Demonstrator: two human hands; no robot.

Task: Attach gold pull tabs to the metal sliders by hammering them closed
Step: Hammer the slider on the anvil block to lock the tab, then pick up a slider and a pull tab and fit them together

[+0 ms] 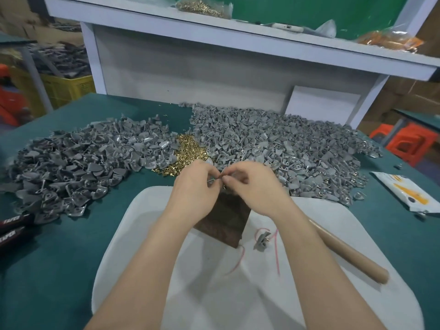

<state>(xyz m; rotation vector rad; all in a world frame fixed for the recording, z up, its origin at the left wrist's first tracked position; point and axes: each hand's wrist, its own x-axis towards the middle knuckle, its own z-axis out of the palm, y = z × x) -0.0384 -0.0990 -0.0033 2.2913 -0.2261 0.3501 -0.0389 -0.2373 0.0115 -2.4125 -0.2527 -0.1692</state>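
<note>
My left hand [194, 184] and my right hand [252, 186] meet above the far end of a dark wooden block [223, 222]. Their fingertips pinch a small part between them; a grey metal slider [210, 182] shows at the left fingers and a gold pull tab [220, 179] at the right fingertips, both mostly hidden. Behind the hands lies a small heap of gold pull tabs [188, 151], flanked by a large left pile of grey sliders [78, 163] and a large right pile of grey sliders [285, 144]. One slider [261, 240] lies on the white cloth [166, 258]. A hammer handle [347, 253] rests at my right.
The green table [59, 270] holds black-handled pliers [14, 226] at the left edge and a white and orange packet [409, 194] at the right. A white shelf [214, 32] rises behind the piles. Pink thread [276, 253] lies on the cloth.
</note>
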